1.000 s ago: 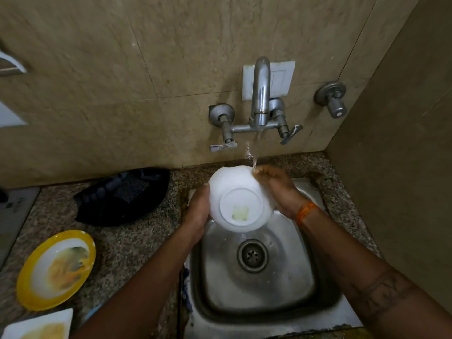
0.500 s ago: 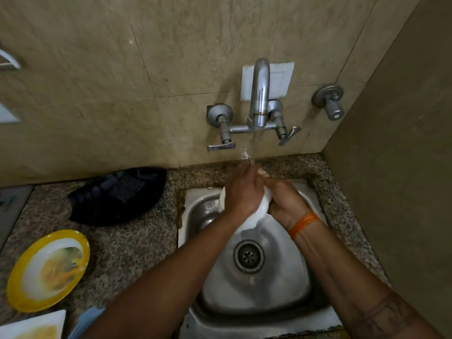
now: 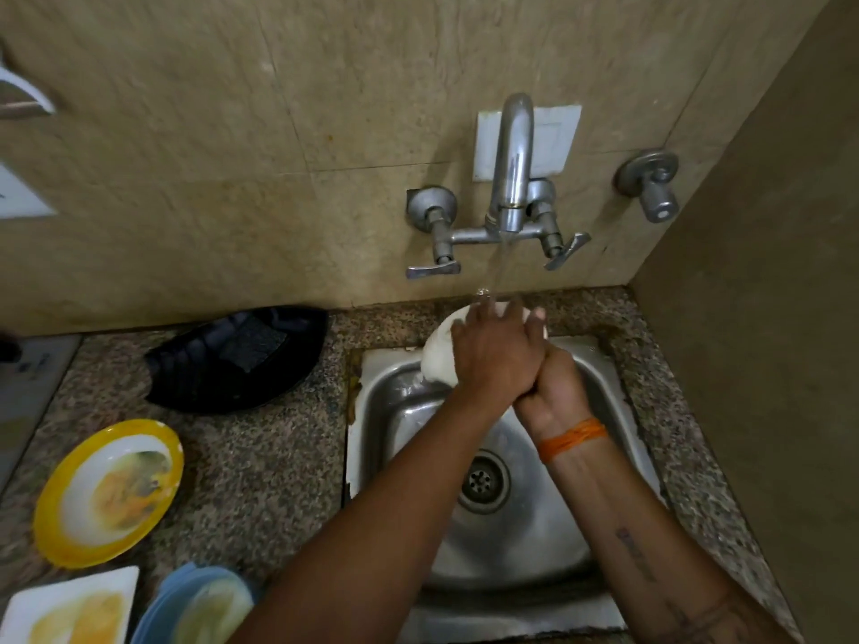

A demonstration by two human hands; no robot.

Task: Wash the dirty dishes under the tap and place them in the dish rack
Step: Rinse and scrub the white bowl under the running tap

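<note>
left hand (image 3: pixel 492 360) lies flat-fingered rubbing the white bowl (image 3: pixel 439 360) under the running tap (image 3: pixel 511 160), right hand (image 3: pixel 553 388) gripping it from beneath; advise turning the bowl so water reaches every face.

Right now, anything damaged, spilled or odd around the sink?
Yes. The sink rim at its left edge looks chipped or crusted, with yellow-brown residue where it meets the granite counter. Nothing is spilled: water from the tap lands on the white bowl held over the basin. Food smears on the yellow plate are expected.

White bowl (image 3: pixel 437 360), yellow-rimmed plate (image 3: pixel 108 492), speckled granite counter (image 3: pixel 260 462)
</note>
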